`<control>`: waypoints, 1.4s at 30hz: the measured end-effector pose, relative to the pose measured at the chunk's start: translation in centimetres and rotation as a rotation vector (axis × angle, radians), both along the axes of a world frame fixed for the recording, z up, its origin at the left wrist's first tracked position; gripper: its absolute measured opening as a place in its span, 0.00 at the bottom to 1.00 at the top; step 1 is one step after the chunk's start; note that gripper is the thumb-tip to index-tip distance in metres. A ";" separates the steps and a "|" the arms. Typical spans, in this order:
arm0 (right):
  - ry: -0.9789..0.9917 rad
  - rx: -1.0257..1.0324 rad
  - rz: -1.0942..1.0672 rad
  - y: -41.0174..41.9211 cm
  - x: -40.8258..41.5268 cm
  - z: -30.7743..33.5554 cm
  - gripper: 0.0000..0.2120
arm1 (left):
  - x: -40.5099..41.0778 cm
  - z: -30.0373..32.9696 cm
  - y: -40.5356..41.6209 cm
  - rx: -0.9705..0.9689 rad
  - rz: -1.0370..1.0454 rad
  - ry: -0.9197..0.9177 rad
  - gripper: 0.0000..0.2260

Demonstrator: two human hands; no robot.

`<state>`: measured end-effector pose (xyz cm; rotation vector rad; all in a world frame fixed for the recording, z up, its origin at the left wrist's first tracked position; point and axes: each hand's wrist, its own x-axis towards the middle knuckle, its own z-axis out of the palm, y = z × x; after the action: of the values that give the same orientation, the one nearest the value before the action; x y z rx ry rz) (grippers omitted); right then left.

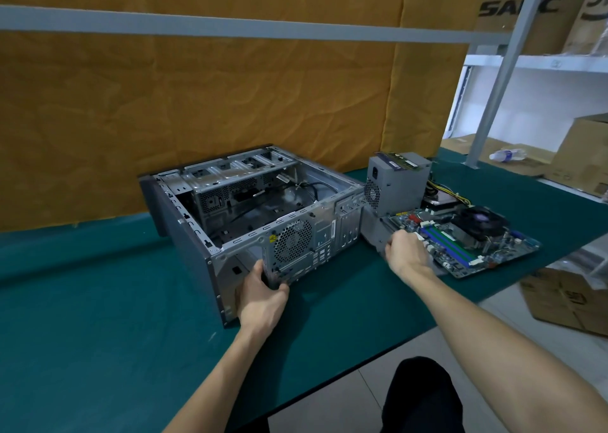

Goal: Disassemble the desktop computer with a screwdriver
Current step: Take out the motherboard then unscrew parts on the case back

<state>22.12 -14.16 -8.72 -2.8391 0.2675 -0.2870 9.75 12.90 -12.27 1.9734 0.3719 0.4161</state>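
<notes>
The open computer case lies on its side on the green table, its inside mostly bare with a few black cables. My left hand grips the lower rear corner of the case below the fan grille. My right hand curls over the edge of a grey metal panel that lies under the motherboard, right of the case. The grey power supply stands behind that panel. No screwdriver is in view.
An orange tarp hangs behind the table. Metal shelving with cardboard boxes stands at the right, and a plastic bottle lies there. More boxes sit on the floor beyond the table's right edge.
</notes>
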 end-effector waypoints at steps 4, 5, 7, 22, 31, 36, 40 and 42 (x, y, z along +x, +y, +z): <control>-0.022 0.113 -0.011 0.0 -0.5 -0.5 0.07 | -0.2 0.2 0.1 -0.021 -0.010 0.003 0.09; -0.045 0.157 -0.010 0.1 -1.0 -0.7 0.08 | -0.2 0.2 0.1 -0.033 -0.016 -0.010 0.09; -0.084 0.248 0.008 0.5 -2.3 -1.0 0.12 | -0.5 0.4 0.0 -0.082 -0.025 -0.040 0.12; 0.089 0.401 0.539 9.7 -10.8 0.7 0.07 | -4.5 3.6 -0.3 -0.182 0.174 -0.124 0.04; 0.366 1.270 0.718 12.7 -15.2 4.7 0.12 | -8.4 5.3 -1.3 -0.029 -0.307 -0.091 0.19; 0.286 1.316 0.783 8.9 -15.8 6.5 0.06 | -8.3 8.1 -2.1 0.038 -0.434 -0.111 0.19; 0.032 1.138 0.725 6.1 -14.4 7.7 0.05 | -6.9 11.1 -3.8 0.309 -0.449 -0.179 0.11; 0.027 1.219 0.588 3.9 -12.0 8.3 0.06 | -5.4 12.6 -4.4 0.538 -0.410 -0.318 0.07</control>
<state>10.11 -10.23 -0.42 -1.5987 -0.3068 0.0548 4.36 8.53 0.37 2.3752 -0.3841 0.5934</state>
